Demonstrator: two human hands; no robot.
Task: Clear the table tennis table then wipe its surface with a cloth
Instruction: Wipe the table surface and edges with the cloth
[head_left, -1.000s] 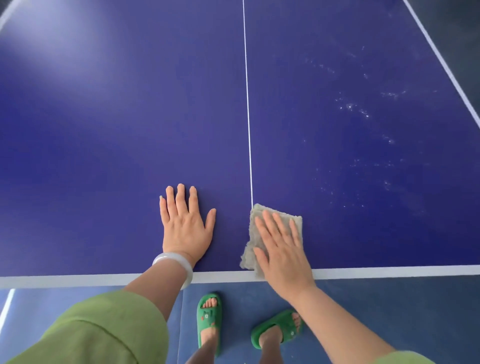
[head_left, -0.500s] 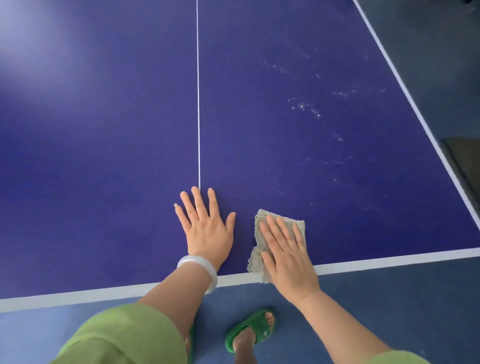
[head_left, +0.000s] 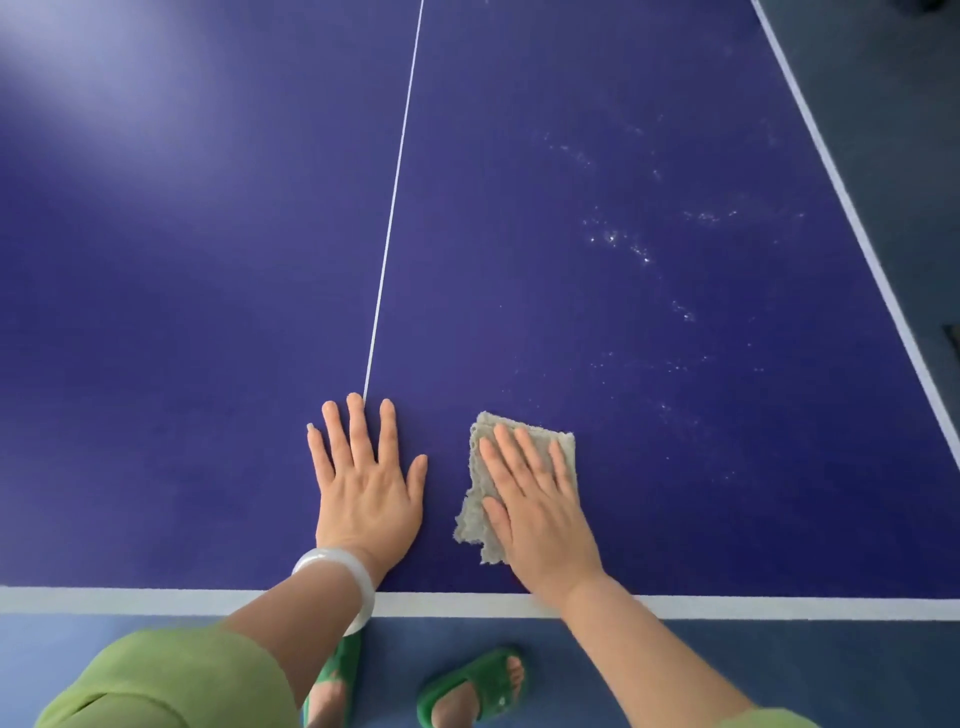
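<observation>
Grey cloth (head_left: 477, 488) has slid right off the centre line (head_left: 387, 249), near desk (head_left: 208, 312) edge | right hand (head_left: 540, 514) flat, fingers spread, pressing it | left hand (head_left: 366, 499) spread, bracing on the line | dusty specks (head_left: 618, 241) further right still unwiped, so plenty left imo
</observation>
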